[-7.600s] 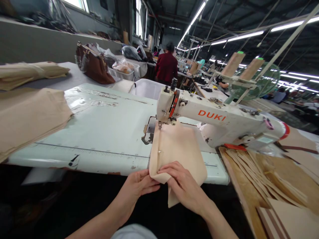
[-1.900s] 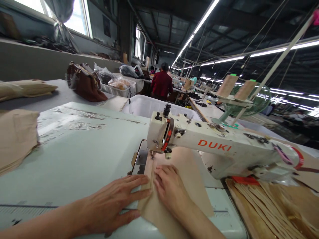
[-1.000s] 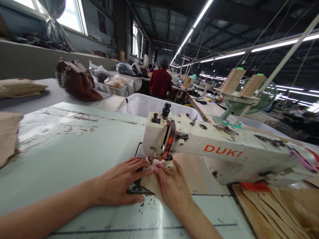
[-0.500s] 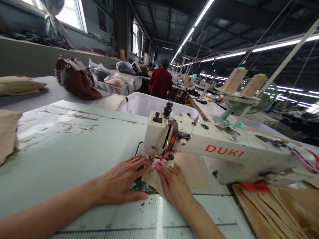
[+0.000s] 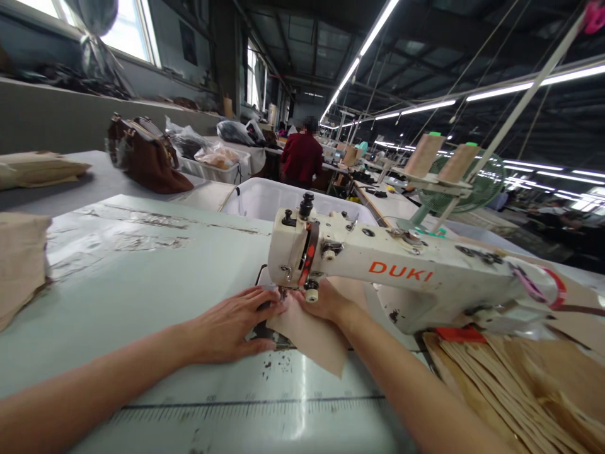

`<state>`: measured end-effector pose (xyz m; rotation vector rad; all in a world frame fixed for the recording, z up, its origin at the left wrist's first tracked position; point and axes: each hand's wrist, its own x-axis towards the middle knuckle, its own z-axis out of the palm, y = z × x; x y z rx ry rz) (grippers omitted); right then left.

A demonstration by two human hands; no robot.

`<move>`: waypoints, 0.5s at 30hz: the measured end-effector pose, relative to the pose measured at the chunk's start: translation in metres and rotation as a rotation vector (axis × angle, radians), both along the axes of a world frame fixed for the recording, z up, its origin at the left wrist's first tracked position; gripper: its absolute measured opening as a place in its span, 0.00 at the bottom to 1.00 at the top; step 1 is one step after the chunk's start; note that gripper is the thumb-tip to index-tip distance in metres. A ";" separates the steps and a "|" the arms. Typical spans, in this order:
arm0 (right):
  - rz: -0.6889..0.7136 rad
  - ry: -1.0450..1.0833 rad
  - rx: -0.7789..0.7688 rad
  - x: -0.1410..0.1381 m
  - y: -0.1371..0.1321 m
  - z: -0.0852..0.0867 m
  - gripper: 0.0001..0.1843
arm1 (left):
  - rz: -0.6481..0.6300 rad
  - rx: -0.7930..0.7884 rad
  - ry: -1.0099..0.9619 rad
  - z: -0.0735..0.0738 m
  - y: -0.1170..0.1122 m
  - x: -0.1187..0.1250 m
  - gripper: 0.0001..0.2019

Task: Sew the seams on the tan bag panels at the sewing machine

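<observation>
A beige piece of material (image 5: 312, 334) lies under the presser foot (image 5: 283, 294) of a white sewing machine (image 5: 354, 252), its pointed corner toward me. My left hand (image 5: 236, 325) rests flat left of the needle, thumb spread, fingertips at the edge of the material by the foot. On the other side my right hand (image 5: 326, 301) is closed on the material, its fingers pressed together just right of the foot. The machine head partly covers those fingers. Another part of the material shows beyond my right wrist, under the machine arm.
At the right lies a stack of beige strips (image 5: 501, 372) with a red piece (image 5: 460, 334). Thread cones (image 5: 424, 154) and a green fan (image 5: 479, 183) stand behind the machine. A white bin (image 5: 302, 192), a brown handbag (image 5: 146, 154) and a seated person (image 5: 302, 154) are farther back.
My right hand has moved farther in behind the machine head, its forearm reaching more across. The material has turned, its corner now jutting toward me. My left hand stays beside the foot.
</observation>
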<state>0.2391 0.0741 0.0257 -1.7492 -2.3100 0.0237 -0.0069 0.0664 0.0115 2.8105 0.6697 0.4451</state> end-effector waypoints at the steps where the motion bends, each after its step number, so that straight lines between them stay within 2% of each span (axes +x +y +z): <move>1: -0.001 -0.022 0.001 -0.001 -0.005 -0.001 0.11 | 0.020 0.003 0.004 0.002 -0.002 -0.003 0.27; 4: -0.022 -0.089 0.016 -0.004 -0.036 -0.005 0.13 | 0.100 0.002 -0.006 0.004 -0.007 -0.014 0.21; 8: -0.077 -0.113 0.036 -0.011 -0.078 -0.016 0.22 | 0.106 -0.022 0.032 0.002 -0.005 -0.017 0.24; 12: 0.031 -0.033 -0.036 -0.022 -0.087 -0.028 0.27 | 0.032 -0.012 0.083 -0.001 -0.002 -0.007 0.26; 15: 0.037 0.010 -0.082 -0.031 -0.085 -0.026 0.27 | 0.029 0.013 0.071 -0.001 -0.004 -0.003 0.24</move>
